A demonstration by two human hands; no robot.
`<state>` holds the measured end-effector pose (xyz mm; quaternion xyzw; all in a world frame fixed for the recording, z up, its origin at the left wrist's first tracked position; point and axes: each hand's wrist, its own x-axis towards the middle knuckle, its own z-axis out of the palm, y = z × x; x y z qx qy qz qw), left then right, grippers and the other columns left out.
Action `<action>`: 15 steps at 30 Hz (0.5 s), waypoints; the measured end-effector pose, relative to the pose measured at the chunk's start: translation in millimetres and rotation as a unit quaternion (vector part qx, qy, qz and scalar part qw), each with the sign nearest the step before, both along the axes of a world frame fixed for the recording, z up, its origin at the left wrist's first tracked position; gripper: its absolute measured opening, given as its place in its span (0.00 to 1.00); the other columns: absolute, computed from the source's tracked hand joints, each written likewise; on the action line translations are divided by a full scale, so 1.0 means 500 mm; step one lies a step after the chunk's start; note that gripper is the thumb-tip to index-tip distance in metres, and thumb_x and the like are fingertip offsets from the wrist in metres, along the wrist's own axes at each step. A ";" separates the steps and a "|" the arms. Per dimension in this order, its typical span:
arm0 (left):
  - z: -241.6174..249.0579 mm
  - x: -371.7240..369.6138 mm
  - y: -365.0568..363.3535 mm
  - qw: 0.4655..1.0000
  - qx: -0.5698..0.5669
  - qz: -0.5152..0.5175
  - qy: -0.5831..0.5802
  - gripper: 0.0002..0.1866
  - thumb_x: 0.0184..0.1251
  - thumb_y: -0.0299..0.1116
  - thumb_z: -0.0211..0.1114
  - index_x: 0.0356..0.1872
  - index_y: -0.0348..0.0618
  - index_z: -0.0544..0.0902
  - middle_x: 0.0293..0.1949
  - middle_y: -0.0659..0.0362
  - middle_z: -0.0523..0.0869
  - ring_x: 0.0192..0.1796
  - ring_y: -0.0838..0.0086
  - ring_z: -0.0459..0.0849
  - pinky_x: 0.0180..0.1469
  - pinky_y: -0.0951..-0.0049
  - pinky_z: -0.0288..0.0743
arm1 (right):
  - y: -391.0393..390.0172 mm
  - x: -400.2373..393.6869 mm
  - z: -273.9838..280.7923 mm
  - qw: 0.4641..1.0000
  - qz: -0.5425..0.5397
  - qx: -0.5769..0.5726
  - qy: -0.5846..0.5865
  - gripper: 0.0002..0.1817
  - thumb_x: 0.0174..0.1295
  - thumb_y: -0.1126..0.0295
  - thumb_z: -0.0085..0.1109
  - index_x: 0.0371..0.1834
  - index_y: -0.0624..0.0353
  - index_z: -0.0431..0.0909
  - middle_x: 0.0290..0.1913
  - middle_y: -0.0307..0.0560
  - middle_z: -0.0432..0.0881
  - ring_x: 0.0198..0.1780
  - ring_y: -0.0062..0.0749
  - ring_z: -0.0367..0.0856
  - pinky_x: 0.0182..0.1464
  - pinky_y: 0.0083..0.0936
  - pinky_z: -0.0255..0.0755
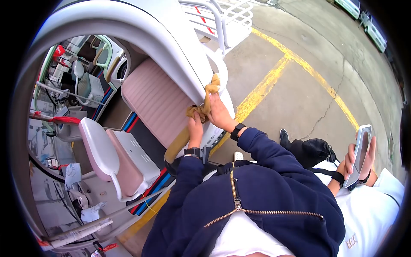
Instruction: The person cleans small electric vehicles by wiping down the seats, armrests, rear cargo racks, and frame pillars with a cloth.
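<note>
A twisted tan cloth (206, 103) is bunched against the rear edge of a white open-sided cart (167, 30). My left hand (195, 129) is closed on the lower, bunched end, beside the pink ribbed bench seat (156, 98). Just to the right, my right hand (221, 115) grips the cloth higher up, where a strip of it runs along the white body panel. My right fingers are partly hidden behind the cloth. Below my left hand lies a tan padded armrest (176, 145).
Inside the cart are a grey-and-pink front seat (102, 150) and a wrapped bar (77, 233). White rails (231, 25) stand at the rear. At right, another person holds a phone (358, 154). Yellow lines (265, 85) mark the concrete ground.
</note>
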<state>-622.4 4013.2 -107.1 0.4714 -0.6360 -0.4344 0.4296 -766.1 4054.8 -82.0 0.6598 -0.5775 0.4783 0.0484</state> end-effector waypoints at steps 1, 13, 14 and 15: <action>0.013 0.007 0.006 0.994 0.003 -0.025 -0.106 0.22 0.76 0.42 0.52 0.55 0.32 0.77 0.48 0.43 0.84 0.51 0.53 0.83 0.54 0.62 0.74 | 0.010 -0.003 -0.008 1.000 0.001 0.000 -0.001 0.42 0.54 0.75 0.60 0.72 0.70 0.51 0.64 0.76 0.64 0.68 0.70 0.62 0.70 0.50 0.59; 0.044 0.012 0.067 0.989 -0.086 -0.042 -0.108 0.21 0.77 0.42 0.50 0.55 0.34 0.77 0.50 0.41 0.83 0.54 0.46 0.81 0.55 0.59 0.72 | 0.065 -0.013 0.042 0.998 0.022 0.047 0.045 0.39 0.55 0.80 0.53 0.74 0.68 0.52 0.66 0.68 0.66 0.71 0.62 0.61 0.71 0.43 0.59; 0.037 0.013 0.071 0.991 -0.089 -0.028 -0.098 0.22 0.77 0.43 0.49 0.54 0.32 0.78 0.49 0.40 0.83 0.53 0.46 0.81 0.54 0.58 0.73 | 0.062 -0.013 0.045 0.999 0.022 0.046 0.014 0.41 0.55 0.79 0.55 0.75 0.68 0.49 0.67 0.69 0.64 0.71 0.64 0.59 0.72 0.44 0.58; 0.040 0.012 0.077 0.991 -0.091 -0.029 -0.096 0.22 0.77 0.43 0.49 0.54 0.32 0.78 0.49 0.40 0.83 0.53 0.46 0.81 0.54 0.58 0.73 | 0.059 -0.013 0.054 0.999 0.023 0.045 -0.016 0.44 0.55 0.78 0.57 0.75 0.67 0.46 0.69 0.71 0.61 0.72 0.65 0.58 0.72 0.45 0.56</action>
